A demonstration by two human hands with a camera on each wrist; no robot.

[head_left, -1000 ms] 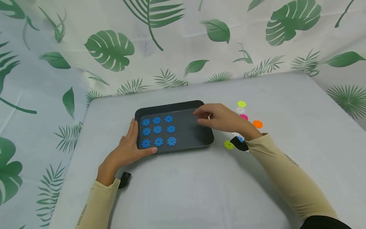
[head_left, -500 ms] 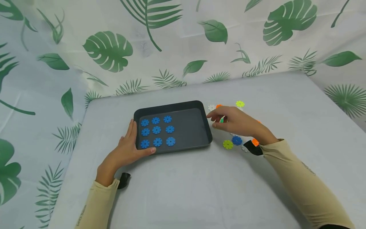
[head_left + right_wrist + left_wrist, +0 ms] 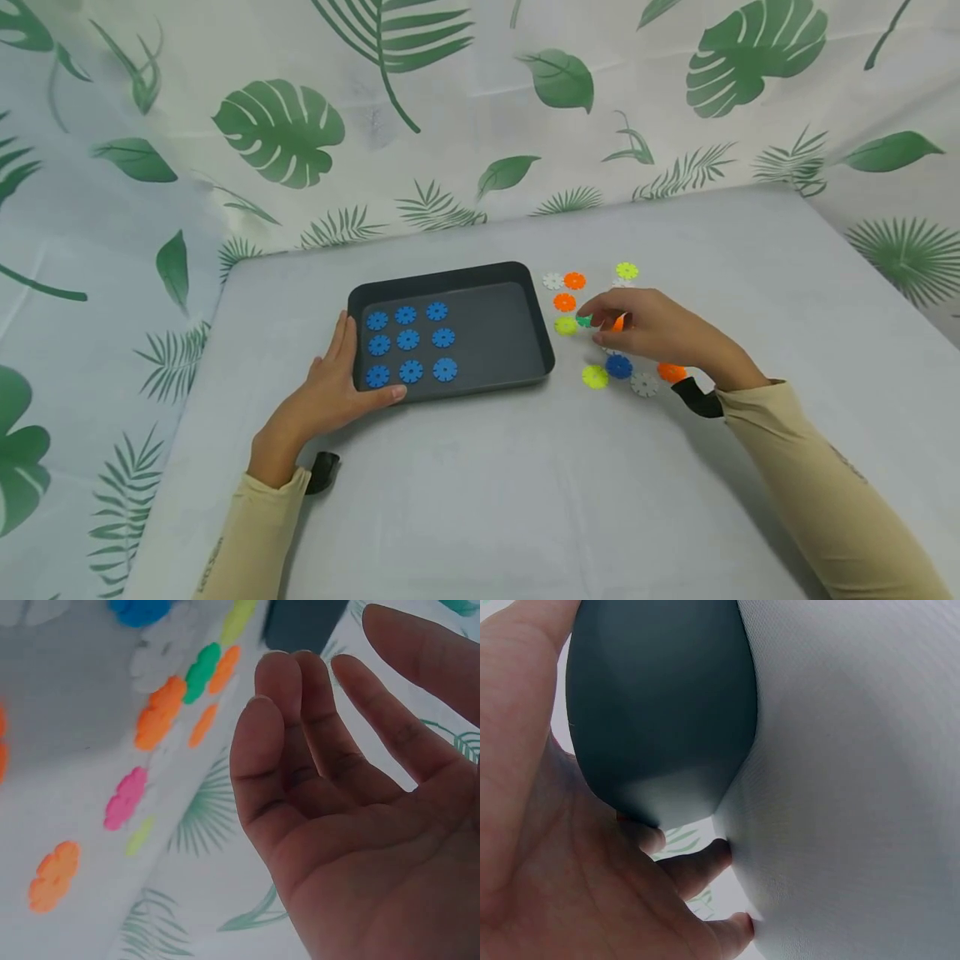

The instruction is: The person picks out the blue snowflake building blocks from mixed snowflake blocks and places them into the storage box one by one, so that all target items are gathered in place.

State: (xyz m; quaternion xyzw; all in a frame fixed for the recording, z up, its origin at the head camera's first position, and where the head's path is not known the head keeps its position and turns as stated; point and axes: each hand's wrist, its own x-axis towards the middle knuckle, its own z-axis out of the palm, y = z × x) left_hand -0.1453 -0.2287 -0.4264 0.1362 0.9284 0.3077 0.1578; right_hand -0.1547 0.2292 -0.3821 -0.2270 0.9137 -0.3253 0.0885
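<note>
A dark grey tray point(image 3: 517, 329) lies on the table and holds nine blue flower-shaped discs point(image 3: 408, 339) in three rows at its left side. My left hand point(image 3: 335, 390) rests flat against the tray's front left corner point(image 3: 660, 705), with fingers along the left wall and thumb on the front rim. To the right of the tray, my right hand point(image 3: 637, 327) hovers over loose discs with relaxed fingers. Its fingertips are near a green disc point(image 3: 583, 321). The right wrist view shows its palm point(image 3: 337, 795) empty.
Loose discs lie right of the tray: orange point(image 3: 574, 281), lime point(image 3: 627, 270), blue point(image 3: 618, 366), white point(image 3: 644, 384), and pink point(image 3: 125, 797) in the right wrist view. A grey cloth point(image 3: 487, 500) covers the table. A leaf-print curtain point(image 3: 285, 133) hangs behind and at both sides.
My right hand has drawn back from over the tray's right part to the loose discs beside it. The left hand and the tray have stayed still.
</note>
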